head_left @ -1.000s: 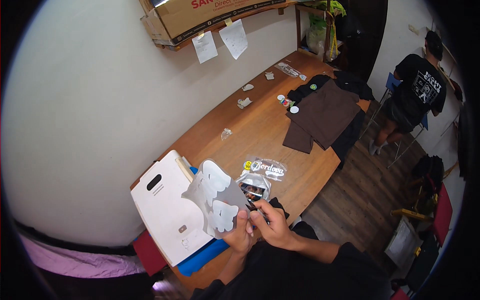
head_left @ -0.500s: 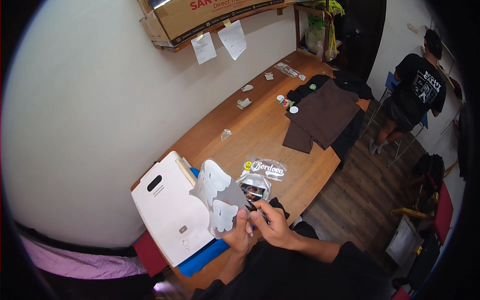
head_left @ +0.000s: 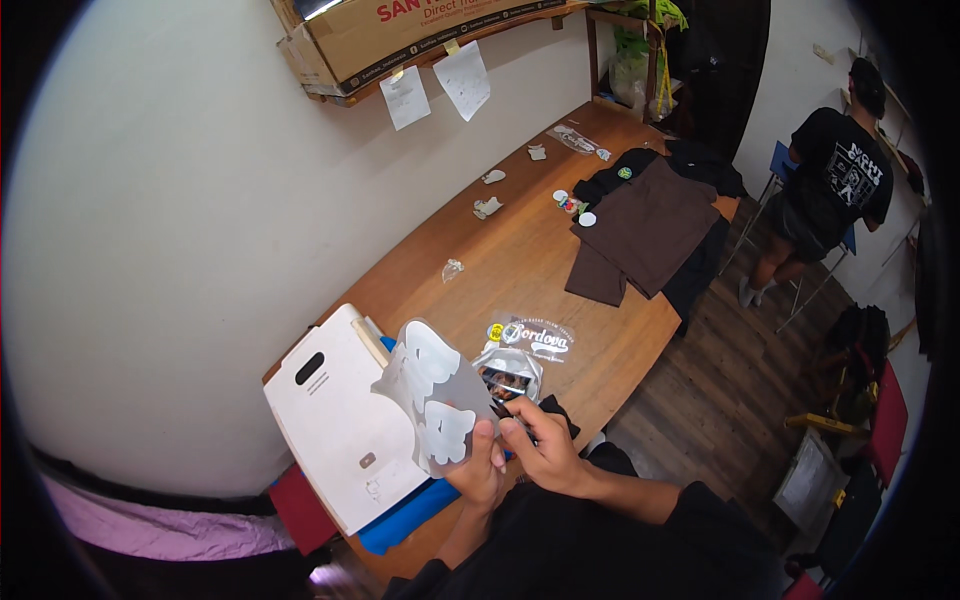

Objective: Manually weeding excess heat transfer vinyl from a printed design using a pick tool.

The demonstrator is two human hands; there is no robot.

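My left hand (head_left: 482, 476) grips the lower edge of a curled translucent film sheet (head_left: 462, 392) with white cloud-like shapes on it. My right hand (head_left: 550, 458) is closed around a pair of scissors (head_left: 501, 408); their dark blades meet the sheet's right edge, and the handles are mostly hidden by my fingers. Just beyond my hands, a clear film with white lettering (head_left: 545, 340) lies on the wooden table (head_left: 520, 255), beside a shiny film piece with a dark picture (head_left: 508, 378).
A white flat-topped machine (head_left: 345, 420) stands at the left over blue cloth (head_left: 405, 520). Folded brown cloth (head_left: 650, 225) and black garments lie at the far right of the table. Cut film scraps (head_left: 487, 207) lie along the wall side. Another person (head_left: 840, 170) sits facing away at the right.
The film sheet has tilted slightly, its left edge bending a little further left. My hands stay in nearly the same place, and the scissors remain at the sheet's right edge.
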